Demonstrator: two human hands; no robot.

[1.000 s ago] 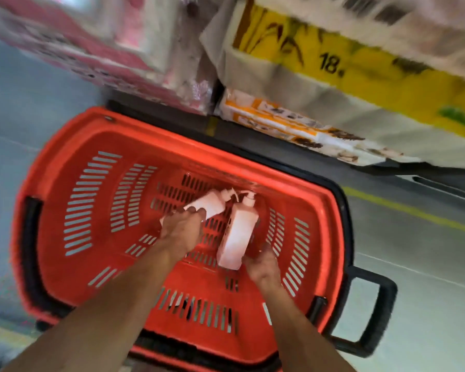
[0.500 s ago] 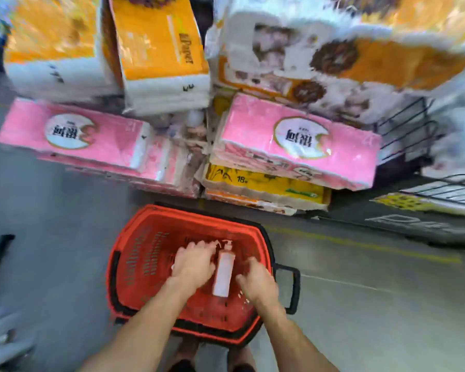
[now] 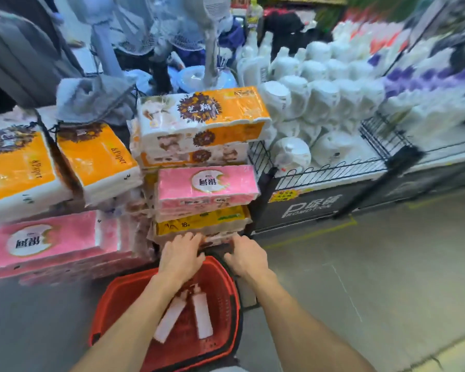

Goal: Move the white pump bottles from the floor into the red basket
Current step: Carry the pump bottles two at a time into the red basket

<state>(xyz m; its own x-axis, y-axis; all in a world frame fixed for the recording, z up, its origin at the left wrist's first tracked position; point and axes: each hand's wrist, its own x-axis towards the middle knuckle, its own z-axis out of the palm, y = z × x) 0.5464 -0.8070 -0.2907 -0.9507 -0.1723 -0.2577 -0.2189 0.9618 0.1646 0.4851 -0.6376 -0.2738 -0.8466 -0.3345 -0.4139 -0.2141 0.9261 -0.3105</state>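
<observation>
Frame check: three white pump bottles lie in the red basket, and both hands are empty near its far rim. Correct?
Not quite. The head view shows two white pump bottles, not three, lying side by side in the red basket. The rest holds: the left hand and the right hand are empty near its far rim.
</observation>
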